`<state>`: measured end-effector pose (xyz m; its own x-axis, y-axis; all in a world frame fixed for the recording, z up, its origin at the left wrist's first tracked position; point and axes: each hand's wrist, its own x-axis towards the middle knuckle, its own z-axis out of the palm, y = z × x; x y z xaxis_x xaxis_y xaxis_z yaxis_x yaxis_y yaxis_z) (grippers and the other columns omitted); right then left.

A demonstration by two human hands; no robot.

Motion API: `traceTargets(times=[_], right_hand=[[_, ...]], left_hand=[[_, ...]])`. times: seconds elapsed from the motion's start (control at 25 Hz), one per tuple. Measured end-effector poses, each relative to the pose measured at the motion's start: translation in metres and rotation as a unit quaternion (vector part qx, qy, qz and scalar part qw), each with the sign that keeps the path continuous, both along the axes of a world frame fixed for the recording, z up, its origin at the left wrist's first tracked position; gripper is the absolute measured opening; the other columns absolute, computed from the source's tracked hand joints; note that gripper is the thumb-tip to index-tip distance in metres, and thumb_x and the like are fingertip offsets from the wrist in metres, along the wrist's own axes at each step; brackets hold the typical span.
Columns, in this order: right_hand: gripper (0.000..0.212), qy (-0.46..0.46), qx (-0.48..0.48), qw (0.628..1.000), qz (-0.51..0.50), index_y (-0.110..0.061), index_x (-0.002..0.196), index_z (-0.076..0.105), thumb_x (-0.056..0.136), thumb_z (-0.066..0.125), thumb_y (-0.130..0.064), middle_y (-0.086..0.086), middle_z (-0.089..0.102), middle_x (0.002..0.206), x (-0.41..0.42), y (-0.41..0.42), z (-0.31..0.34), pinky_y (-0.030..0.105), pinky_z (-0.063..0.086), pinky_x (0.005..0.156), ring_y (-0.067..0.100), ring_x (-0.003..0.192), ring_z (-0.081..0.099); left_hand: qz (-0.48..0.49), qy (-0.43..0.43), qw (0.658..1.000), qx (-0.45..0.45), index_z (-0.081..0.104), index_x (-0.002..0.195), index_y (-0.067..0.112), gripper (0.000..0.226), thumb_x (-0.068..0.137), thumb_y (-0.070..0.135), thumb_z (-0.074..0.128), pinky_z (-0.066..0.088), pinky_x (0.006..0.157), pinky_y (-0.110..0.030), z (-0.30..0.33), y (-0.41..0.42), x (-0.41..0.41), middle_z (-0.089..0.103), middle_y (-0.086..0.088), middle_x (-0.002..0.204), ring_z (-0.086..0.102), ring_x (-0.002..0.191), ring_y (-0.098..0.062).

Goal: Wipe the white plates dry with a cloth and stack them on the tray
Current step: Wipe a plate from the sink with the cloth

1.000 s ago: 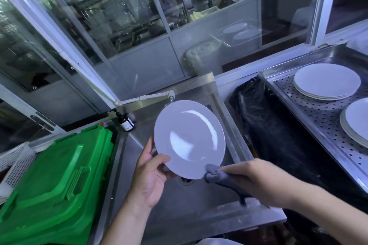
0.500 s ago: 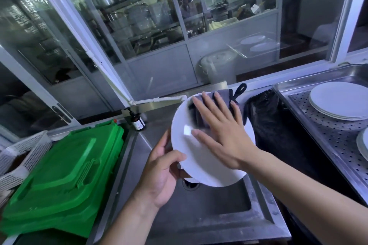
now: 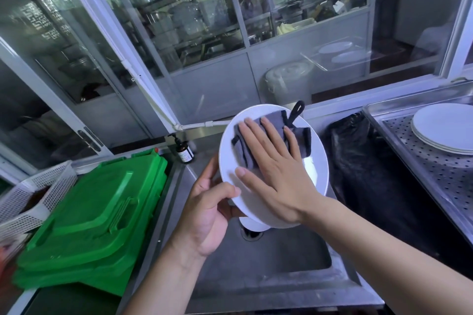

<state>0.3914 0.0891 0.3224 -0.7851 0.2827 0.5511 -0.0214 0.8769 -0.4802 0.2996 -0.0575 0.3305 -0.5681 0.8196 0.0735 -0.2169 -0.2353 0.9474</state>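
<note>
A: What is different from a second ago?

B: A second ago the right hand [image 3: 276, 174] held the grey cloth [image 3: 271, 146] bunched at the lower edge of the white plate [image 3: 317, 158]. Now the cloth lies spread over the upper part of the plate face, and the hand presses it flat there. The fingers are straight and spread, so this grip is not pinching anything.

A: And the other hand?

B: The left hand [image 3: 207, 212] has kept its place. It pinches the lower left rim, thumb on the front and fingers behind, and holds the plate tilted above the steel sink [image 3: 268, 263].

A: So what does this mean for the work?

B: I think the wiping of the front face is now in progress. The lower part is not covered by the cloth; whether it is dry I cannot tell.

A: And the stacking?

B: Not yet for this plate. The tray [image 3: 435, 181] stands to the right, well apart, with a stack of plates [image 3: 445, 128] already on it.
</note>
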Motion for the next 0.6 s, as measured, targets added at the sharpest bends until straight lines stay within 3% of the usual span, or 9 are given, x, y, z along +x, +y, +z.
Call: traceTargets(times=[0.16,0.32,0.44,0.6], right_hand=[[0.074,-0.025,0.036,0.998,0.037,-0.031,0.161,0.004,0.099,0.021,-0.067,-0.018,0.000,0.168,0.017,-0.015,-0.017,0.051,0.000,0.123,0.008,0.154,-0.010],[0.082,-0.069,0.068,0.993,0.068,-0.028,0.161,0.003,0.097,0.033,-0.069,-0.015,0.001,0.168,0.039,-0.026,-0.041,0.046,0.004,0.123,0.011,0.155,-0.005],[0.075,-0.087,0.096,0.989,0.065,-0.026,0.161,0.012,0.098,0.047,-0.047,-0.014,0.011,0.168,0.053,-0.027,-0.053,0.040,0.015,0.121,0.010,0.155,0.007],[0.061,-0.060,0.076,0.989,0.110,-0.024,0.152,0.042,0.094,0.059,-0.019,-0.014,0.037,0.159,0.065,-0.016,-0.055,0.031,0.028,0.116,0.006,0.148,0.032]], left_hand=[[-0.001,-0.007,1.000,0.001,0.065,0.135,0.029,0.071,0.074,-0.005,0.055,0.059,0.073,-0.036,-0.009,-0.002,-0.005,0.071,-0.005,0.125,0.068,0.102,-0.021],[0.021,-0.033,0.999,0.012,0.068,0.129,0.029,0.067,0.074,-0.005,0.052,0.059,0.076,-0.044,-0.013,-0.006,-0.015,0.071,-0.012,0.125,0.069,0.104,-0.027],[0.041,-0.044,0.998,0.009,0.069,0.128,0.033,0.068,0.072,-0.003,0.053,0.059,0.070,-0.041,-0.018,-0.010,-0.023,0.072,-0.009,0.124,0.070,0.101,-0.026],[0.049,-0.058,0.997,-0.006,0.067,0.130,0.031,0.068,0.071,-0.001,0.059,0.059,0.068,-0.039,-0.029,-0.017,-0.027,0.072,-0.008,0.125,0.070,0.102,-0.026]])
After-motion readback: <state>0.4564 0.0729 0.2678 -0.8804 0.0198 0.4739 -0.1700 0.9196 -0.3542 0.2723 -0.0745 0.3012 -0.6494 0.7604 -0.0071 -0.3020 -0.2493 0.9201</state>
